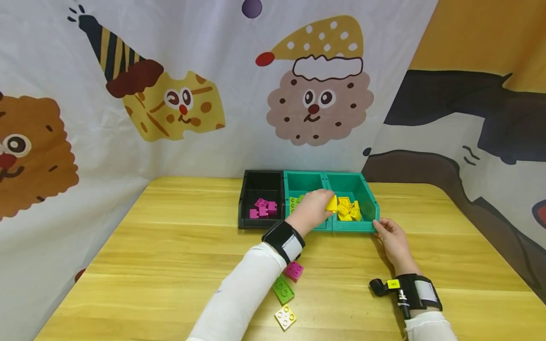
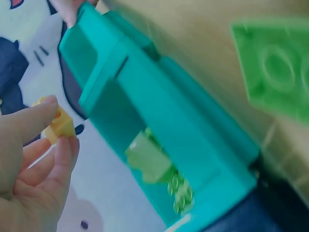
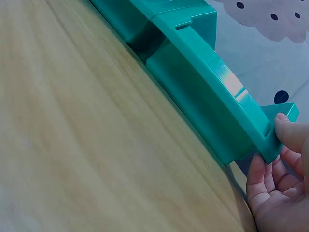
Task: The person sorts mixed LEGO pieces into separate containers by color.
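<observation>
My left hand (image 1: 312,210) pinches a yellow toy brick (image 1: 332,204) between thumb and fingers, above the two green bins. In the left wrist view the same yellow brick (image 2: 60,123) sits at the fingertips. My right hand (image 1: 392,239) grips the front right corner of the right green bin (image 1: 354,226); in the right wrist view thumb and fingers pinch the bin's rim (image 3: 271,145). Several yellow bricks (image 1: 347,209) lie in that bin. Light green bricks (image 1: 294,203) lie in the middle green bin (image 1: 304,179), partly hidden by my left hand.
A black bin (image 1: 261,225) with several magenta bricks (image 1: 263,208) adjoins the green bins on the left. On the wooden table (image 1: 170,265), near my left forearm, lie a magenta brick (image 1: 294,271), a green brick (image 1: 283,289) and a pale yellow brick (image 1: 285,317). A printed cloth (image 1: 204,156) hangs behind.
</observation>
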`<state>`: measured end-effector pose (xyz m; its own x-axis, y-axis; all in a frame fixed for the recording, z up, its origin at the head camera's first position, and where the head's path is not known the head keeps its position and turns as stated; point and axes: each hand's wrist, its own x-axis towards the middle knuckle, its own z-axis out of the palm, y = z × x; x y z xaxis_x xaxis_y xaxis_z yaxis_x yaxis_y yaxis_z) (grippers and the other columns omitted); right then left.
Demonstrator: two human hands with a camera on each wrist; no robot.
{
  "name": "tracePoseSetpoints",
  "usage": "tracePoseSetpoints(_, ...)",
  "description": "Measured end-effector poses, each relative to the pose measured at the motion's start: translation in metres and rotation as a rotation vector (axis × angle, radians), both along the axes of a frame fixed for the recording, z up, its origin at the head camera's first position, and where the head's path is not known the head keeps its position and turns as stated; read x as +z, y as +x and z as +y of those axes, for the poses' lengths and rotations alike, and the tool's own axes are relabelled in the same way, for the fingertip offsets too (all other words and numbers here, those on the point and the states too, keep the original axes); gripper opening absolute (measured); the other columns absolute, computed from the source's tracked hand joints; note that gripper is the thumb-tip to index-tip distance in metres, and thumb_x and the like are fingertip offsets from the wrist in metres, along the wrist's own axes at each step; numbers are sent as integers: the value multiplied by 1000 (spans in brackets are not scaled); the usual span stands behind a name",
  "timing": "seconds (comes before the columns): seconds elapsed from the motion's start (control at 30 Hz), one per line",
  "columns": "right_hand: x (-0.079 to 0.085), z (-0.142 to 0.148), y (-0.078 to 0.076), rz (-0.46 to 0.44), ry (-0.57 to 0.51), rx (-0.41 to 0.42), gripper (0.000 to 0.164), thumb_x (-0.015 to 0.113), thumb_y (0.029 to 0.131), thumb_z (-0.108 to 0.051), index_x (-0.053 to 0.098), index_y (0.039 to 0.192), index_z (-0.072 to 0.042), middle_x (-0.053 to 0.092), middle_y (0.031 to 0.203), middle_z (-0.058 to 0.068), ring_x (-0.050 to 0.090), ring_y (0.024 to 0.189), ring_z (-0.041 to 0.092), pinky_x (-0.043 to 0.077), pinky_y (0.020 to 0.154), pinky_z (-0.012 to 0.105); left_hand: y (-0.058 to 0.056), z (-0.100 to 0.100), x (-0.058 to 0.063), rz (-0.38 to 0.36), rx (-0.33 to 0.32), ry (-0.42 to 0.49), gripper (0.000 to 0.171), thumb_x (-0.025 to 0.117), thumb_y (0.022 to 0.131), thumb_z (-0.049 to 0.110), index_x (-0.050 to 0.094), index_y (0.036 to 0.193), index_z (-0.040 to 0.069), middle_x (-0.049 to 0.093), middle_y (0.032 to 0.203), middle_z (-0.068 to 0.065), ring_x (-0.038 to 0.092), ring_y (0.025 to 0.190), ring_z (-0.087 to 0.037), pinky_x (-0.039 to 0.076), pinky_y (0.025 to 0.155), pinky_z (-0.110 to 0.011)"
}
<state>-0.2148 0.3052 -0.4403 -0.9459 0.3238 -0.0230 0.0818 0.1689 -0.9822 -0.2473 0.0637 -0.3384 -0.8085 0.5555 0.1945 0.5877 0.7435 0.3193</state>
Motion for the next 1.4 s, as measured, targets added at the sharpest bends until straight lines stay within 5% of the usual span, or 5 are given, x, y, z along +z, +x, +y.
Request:
tracePoseSetpoints(0.5,0,0,-1,3,-23,0,18,58,94,-31,55,100,-14,52,82,-16,48,80,2,45,71,12,0,35,-21,102,-6,-93,45,66,88,25,51,129,14,61,123,0,59,112,-14,46,93,-20)
tracePoseSetpoints(0.87,0,0,-1,-13,14,-5,30,55,95,-29,51,110,-3,51,83,-15,47,80,1,44,71,12,-4,42,-31,295,46,-340,39,67,85,42,62,121,28,62,115,9,56,103,-10,48,85,-23)
tracePoseSetpoints(1.13,2,0,-2,-1,-13,0,19,56,95,-27,53,103,-10,51,82,-15,48,79,1,45,70,12,-2,39,-29,256,36,-416,20,59,93,33,68,110,28,59,119,6,49,104,-13,46,83,-25)
tracePoseSetpoints(1.4,3,0,-1,1,-23,-1,16,56,95,-27,54,100,-12,51,81,-16,48,78,1,44,70,12,3,33,-20,130,-23,-413,32,57,93,40,62,122,28,51,134,3,46,117,-15,45,94,-29)
